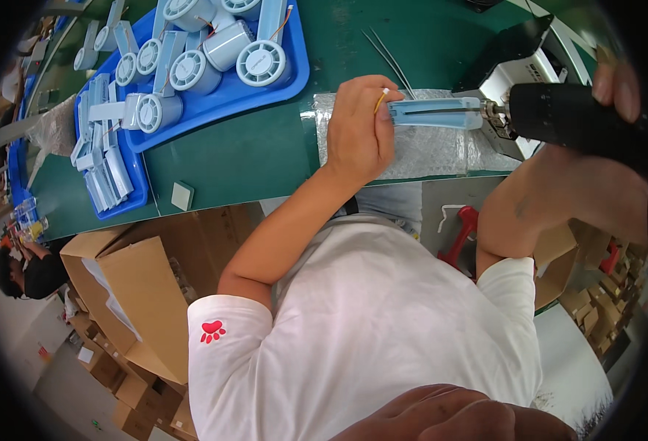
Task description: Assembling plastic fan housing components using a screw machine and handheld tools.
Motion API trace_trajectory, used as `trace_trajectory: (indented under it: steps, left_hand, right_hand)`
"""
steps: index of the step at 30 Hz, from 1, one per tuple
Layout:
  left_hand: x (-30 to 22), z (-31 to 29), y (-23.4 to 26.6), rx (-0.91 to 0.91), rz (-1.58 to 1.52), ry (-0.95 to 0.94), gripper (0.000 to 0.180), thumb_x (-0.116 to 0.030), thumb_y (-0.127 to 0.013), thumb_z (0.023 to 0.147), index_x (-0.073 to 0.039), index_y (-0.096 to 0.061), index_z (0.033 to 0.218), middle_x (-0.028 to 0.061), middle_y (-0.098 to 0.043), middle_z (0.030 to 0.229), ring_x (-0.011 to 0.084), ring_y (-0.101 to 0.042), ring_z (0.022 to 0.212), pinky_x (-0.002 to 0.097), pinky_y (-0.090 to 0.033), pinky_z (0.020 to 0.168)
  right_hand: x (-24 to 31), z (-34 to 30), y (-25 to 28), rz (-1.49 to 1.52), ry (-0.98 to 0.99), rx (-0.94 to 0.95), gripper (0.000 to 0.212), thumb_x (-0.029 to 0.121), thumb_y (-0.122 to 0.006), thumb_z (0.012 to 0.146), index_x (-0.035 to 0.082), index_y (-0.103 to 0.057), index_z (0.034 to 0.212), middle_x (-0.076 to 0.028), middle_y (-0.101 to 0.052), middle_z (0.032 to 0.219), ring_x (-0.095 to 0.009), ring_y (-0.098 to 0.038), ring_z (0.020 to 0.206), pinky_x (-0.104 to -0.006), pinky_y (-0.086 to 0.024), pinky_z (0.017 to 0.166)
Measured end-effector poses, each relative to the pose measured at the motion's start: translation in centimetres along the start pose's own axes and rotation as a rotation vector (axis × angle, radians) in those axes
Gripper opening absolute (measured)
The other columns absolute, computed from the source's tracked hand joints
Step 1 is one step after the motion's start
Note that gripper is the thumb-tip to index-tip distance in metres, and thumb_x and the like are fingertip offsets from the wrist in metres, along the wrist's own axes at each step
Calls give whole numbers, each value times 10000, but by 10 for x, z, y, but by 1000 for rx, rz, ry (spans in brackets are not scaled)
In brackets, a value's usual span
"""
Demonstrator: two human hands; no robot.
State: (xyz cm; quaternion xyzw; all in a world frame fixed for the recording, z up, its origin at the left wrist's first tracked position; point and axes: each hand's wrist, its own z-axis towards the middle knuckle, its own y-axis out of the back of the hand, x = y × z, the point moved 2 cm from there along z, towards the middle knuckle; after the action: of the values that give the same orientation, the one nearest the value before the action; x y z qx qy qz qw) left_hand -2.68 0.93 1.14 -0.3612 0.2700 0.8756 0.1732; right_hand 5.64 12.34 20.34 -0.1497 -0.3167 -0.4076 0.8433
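Note:
My left hand (359, 136) is closed around one end of a light-blue plastic handle piece (441, 117). A short yellow wire with a white connector (384, 94) sticks up by the fingertips. My right hand (619, 92) grips a black electric screwdriver (559, 114), its far part lost in the dark rim. The screwdriver lies sideways at the handle's right end, and a long thin shaft (449, 111) runs along the hollow of the handle. Its tip is hard to make out near my left fingers. Both hands are above a clear plastic mat (423, 158).
Blue trays (214, 117) at left hold several light-blue handheld fans (192, 71) and loose handle pieces (103, 176). Tweezers (390, 59) lie beyond my left hand. A black-and-white box (526, 73) stands behind the screwdriver. A pale square block (182, 195) sits near the table edge, above an open carton (144, 287).

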Motion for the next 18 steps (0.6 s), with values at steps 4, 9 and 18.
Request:
trace_trajectory:
  steps: [4, 9, 18]
  left_hand:
    - [1, 0, 2, 1, -25, 39, 225, -59, -398, 993, -5, -616, 985, 152, -623, 1032, 311, -568, 908, 386, -449, 819]
    - [4, 1, 1, -11, -35, 46, 125, 17, -509, 881, -11, -600, 962, 144, -612, 1013, 342, -561, 909, 412, -462, 804]
    - [0, 2, 4, 5, -80, 64, 170, 2, -428, 945, -2, -588, 1002, 175, -594, 1047, 342, -555, 933, 401, -440, 839]
  right_hand:
    - [-17, 2, 21, 119, -5, 84, 594, 592, -603, 873, 36, -545, 1073, -58, -557, 907, -131, -532, 669, -279, -459, 623]
    - [-20, -3, 30, 239, -4, 174, 661, 626, -648, 825, 39, -545, 1111, -52, -545, 950, -131, -525, 707, -285, -456, 657]
    - [-40, -12, 40, 893, -20, 196, 833, 752, -693, 726, 14, -540, 1081, -62, -553, 957, -148, -568, 707, -318, -505, 673]
